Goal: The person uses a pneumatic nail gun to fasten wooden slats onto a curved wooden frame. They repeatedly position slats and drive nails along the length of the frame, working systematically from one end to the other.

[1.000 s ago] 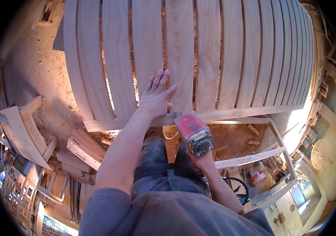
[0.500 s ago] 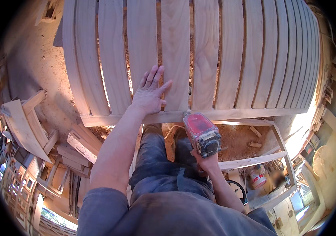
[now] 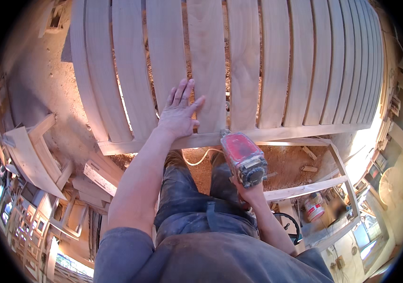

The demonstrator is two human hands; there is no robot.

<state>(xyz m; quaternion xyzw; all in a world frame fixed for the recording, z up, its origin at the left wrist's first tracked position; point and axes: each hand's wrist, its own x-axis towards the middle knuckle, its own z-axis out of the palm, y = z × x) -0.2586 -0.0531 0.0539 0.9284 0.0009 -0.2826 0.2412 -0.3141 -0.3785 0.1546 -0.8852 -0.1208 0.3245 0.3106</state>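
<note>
A large slatted wooden panel of pale, curved boards fills the top of the view. My left hand lies flat on it, fingers spread across two slats just above the near rail. My right hand grips the handle of a red power tool, whose nose points up at the near rail beside my left hand. A pale cord loops below the rail. My dark trousers show below.
Sawdust covers the floor. Wooden chair parts and offcuts lie at the left. A light wooden frame stands at the right with a small red and white can beneath it.
The view has shifted slightly. The red power tool has risen toward the near rail. My left hand stays flat on the slats.
</note>
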